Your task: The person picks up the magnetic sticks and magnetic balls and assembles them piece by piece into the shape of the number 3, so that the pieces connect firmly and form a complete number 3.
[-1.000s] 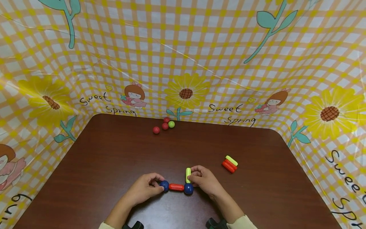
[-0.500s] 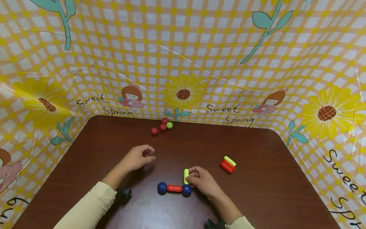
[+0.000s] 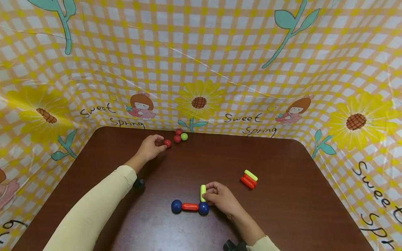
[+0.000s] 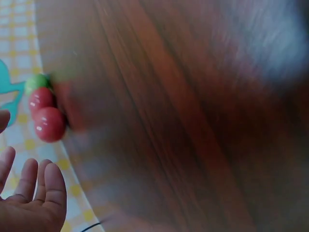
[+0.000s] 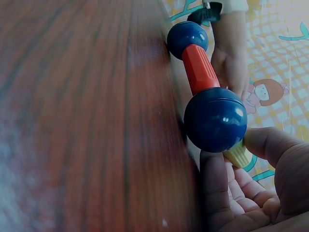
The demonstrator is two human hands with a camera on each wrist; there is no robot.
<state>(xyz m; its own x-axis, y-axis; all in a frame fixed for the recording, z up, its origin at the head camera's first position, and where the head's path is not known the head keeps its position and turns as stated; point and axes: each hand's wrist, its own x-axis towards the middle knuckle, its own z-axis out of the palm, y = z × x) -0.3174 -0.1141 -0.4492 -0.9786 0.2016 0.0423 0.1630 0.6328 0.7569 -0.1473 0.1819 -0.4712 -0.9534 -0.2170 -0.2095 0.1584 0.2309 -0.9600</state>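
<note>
My left hand (image 3: pixel 150 147) reaches to the far side of the table, its thumb and fingers parted right beside a red ball (image 3: pixel 167 143). In the left wrist view its fingers (image 4: pixel 54 186) extend below shiny red balls (image 4: pixel 49 124) and hold nothing. My right hand (image 3: pixel 222 198) pinches a yellow-green ridged rod (image 3: pixel 203 192) between thumb and fingers. That rod stands off a blue ball (image 3: pixel 203 208), which joins through a red rod (image 3: pixel 190 206) to another blue ball (image 3: pixel 176 206). From the right wrist view, the nearer blue ball (image 5: pixel 216 120) hides part of the yellow-green rod.
Two more red balls (image 3: pixel 177 138) and a green ball (image 3: pixel 184 136) sit close together at the table's back edge. Red rods (image 3: pixel 248 181) and a yellow-green rod (image 3: pixel 251 175) lie side by side at right. A checked, flower-printed cloth (image 3: pixel 201 62) rises around the dark wooden table (image 3: pixel 282 216).
My left hand has let go of the left blue ball and moved far forward to the lone red ball. The right hand keeps its pinch on the yellow-green rod.
</note>
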